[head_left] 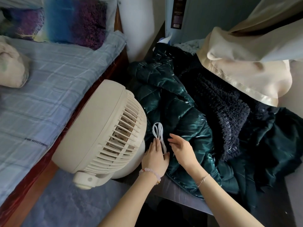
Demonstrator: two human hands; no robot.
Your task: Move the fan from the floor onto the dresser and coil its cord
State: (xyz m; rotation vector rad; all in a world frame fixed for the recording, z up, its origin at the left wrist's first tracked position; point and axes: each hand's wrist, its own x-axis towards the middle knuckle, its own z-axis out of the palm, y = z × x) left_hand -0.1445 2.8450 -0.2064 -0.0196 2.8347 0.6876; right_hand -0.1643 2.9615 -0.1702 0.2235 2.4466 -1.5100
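Observation:
A cream round fan [105,133] stands tilted on the left end of the dresser [178,189], its grille facing up and right. Its white cord [158,131] lies folded into long loops on a dark green puffer jacket right of the fan. My left hand [155,157] rests flat against the lower part of the loops, thumb and fingers around them. My right hand [182,149] hovers just right of the cord, fingers spread and pointing at it, holding nothing.
The green jacket [177,102] and a dark fleece garment [218,102] cover most of the dresser top. A beige curtain [246,66] drapes over the far right. A bed with a blue sheet [41,95] and pillows lies left, with blue carpet [65,202] below.

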